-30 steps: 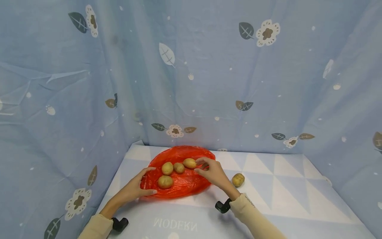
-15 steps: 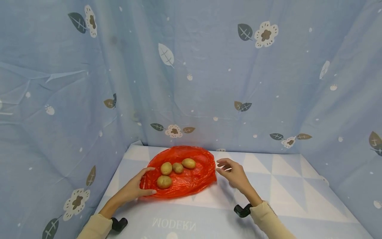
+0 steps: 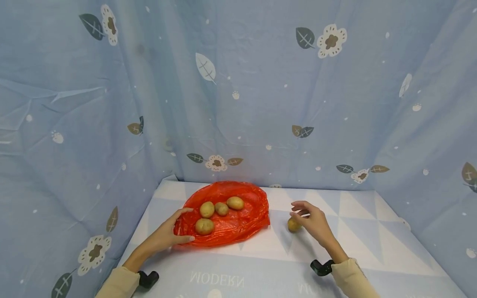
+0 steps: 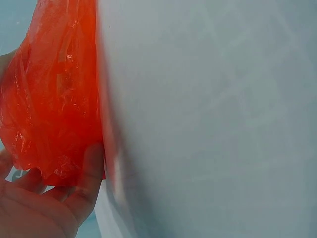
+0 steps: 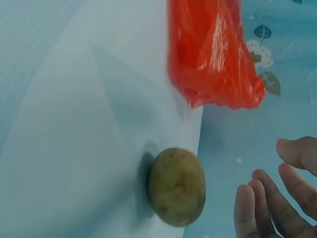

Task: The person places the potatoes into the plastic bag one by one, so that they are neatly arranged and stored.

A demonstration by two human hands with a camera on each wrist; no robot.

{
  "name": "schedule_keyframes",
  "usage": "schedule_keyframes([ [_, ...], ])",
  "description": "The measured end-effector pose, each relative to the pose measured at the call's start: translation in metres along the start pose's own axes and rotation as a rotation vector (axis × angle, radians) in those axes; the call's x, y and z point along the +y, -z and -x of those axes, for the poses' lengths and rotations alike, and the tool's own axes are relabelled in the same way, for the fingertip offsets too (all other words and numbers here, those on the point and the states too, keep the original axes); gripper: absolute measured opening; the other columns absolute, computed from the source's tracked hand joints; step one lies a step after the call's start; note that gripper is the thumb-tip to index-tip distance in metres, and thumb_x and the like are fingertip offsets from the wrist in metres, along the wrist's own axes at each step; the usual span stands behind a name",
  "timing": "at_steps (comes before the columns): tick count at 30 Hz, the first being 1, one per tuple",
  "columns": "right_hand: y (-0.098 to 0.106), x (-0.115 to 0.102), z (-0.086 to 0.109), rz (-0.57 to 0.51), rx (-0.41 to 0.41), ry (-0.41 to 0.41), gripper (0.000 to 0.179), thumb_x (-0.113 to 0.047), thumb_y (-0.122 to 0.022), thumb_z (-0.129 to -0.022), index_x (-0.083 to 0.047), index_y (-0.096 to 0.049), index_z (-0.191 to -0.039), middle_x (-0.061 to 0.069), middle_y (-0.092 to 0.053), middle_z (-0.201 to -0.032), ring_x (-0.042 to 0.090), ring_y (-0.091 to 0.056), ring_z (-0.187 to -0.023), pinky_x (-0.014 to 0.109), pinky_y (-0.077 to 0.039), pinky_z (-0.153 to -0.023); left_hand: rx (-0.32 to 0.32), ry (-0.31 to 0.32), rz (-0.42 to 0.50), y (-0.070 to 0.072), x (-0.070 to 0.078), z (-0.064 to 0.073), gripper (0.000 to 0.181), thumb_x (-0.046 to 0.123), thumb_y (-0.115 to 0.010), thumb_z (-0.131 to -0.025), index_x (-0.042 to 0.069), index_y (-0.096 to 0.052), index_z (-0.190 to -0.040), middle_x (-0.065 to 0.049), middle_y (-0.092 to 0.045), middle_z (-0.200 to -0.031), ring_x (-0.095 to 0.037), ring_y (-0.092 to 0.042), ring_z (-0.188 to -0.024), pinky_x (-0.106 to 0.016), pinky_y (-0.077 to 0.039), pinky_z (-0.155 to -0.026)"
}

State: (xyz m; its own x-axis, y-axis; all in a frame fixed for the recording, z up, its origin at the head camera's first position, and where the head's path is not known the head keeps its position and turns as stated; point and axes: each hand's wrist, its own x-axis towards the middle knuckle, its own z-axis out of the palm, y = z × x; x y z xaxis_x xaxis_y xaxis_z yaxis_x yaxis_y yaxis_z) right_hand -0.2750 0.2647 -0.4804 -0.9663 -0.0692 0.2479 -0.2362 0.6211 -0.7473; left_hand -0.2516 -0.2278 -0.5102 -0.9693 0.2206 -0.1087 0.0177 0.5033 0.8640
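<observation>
In the head view, a red plastic bag lies spread on the table with several potatoes on it. My left hand grips the bag's left end, thumb on the near side and fingers on the far side. The left wrist view shows the thumb against the red plastic. My right hand hovers over a lone potato to the right of the bag, partly covering it in the head view. Seen from the right wrist, the loosely bent fingers stand apart from this potato and hold nothing.
A patterned cloth with printed letters covers the table. Blue curtains with flowers and leaves rise behind it and at both sides. Black wrist devices sit at both sleeves.
My right hand has let go of a potato on the bag and moved right, past the bag's edge, to the lone potato. The left hand stays at the bag's end.
</observation>
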Motion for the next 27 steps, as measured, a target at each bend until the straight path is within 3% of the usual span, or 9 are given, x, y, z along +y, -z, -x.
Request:
schedule_keyframes([
  [15,0.017,0.027,0.011,0.053,0.027,-0.048,0.037,-0.021,-0.080,-0.092,-0.011,-0.069,-0.126,0.006,-0.073,-0.114,0.020,-0.067,-0.099,0.026,-0.056,-0.081,0.009,0.015,0.002,0.000,-0.001,0.000,0.090,0.037,-0.090,-0.079,0.028,-0.039,-0.154,-0.017,-0.034,-0.161,-0.047,-0.032,-0.145,-0.068,-0.039,-0.107],
  [27,0.020,0.041,0.015,0.001,-0.039,-0.128,0.043,-0.021,-0.081,-0.091,-0.010,-0.066,-0.131,0.019,-0.067,-0.126,0.025,-0.065,-0.101,0.027,-0.057,-0.070,0.006,0.009,0.001,-0.001,-0.004,-0.001,0.091,0.039,-0.090,-0.079,0.029,-0.039,-0.154,-0.017,-0.034,-0.161,-0.047,-0.032,-0.145,-0.069,-0.038,-0.108],
])
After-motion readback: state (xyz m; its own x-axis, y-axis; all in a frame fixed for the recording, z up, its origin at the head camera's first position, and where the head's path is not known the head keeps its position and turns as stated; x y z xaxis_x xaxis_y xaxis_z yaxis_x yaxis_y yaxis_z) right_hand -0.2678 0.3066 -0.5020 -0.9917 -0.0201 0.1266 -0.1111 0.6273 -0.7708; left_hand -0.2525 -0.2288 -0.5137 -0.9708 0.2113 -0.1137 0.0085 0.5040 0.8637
